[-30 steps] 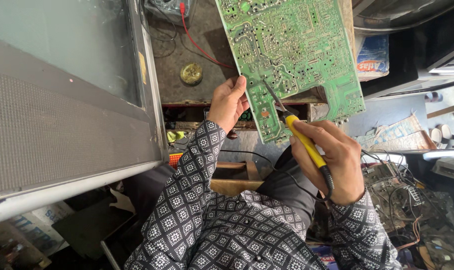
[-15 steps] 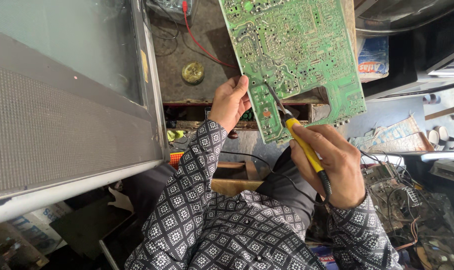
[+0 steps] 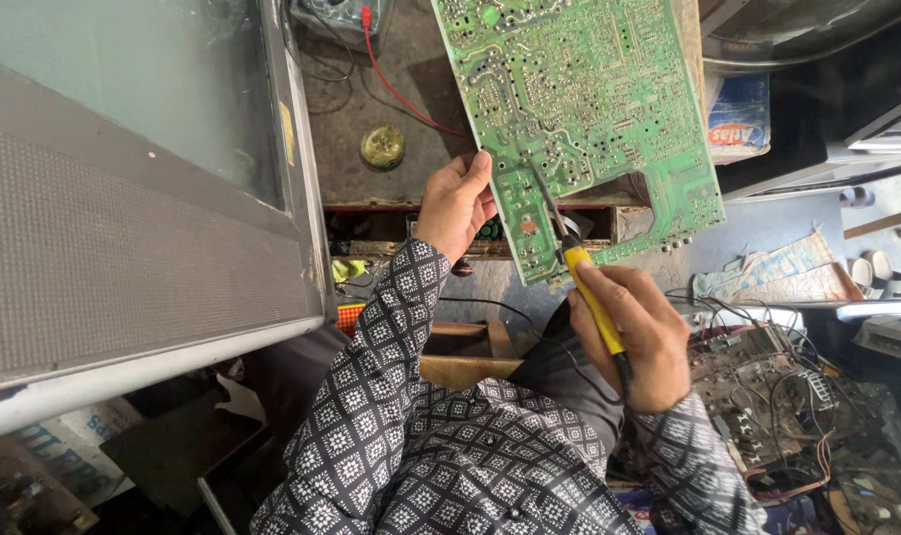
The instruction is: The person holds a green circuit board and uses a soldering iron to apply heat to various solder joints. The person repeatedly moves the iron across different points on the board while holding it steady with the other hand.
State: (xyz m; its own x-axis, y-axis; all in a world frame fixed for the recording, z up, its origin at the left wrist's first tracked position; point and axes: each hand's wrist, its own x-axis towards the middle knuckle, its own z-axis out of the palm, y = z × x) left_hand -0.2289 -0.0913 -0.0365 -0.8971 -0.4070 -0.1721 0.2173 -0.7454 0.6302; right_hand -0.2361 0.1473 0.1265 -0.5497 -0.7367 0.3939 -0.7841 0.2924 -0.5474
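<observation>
- Head view: I've got my left hand (image 3: 457,203) closed on the left edge of the green circuit board (image 3: 589,109), steadying it solder side up over the workbench (image 3: 396,188).
- My right hand (image 3: 637,335) has its fingers wrapped round the yellow-handled soldering iron (image 3: 589,297) — tip touching a joint near the board's lower edge.
- I'd judge I'm mid-joint; next calls for a still tip and a firm board.

Materials and surface finish

The circuit board (image 3: 579,109) is showing a matt green laminate dotted with shiny metal solder; the soldering iron (image 3: 587,287) is presenting a glossy yellow plastic handle and dull metal shaft; the desk (image 3: 411,149) is looking rough and grimy.
</observation>
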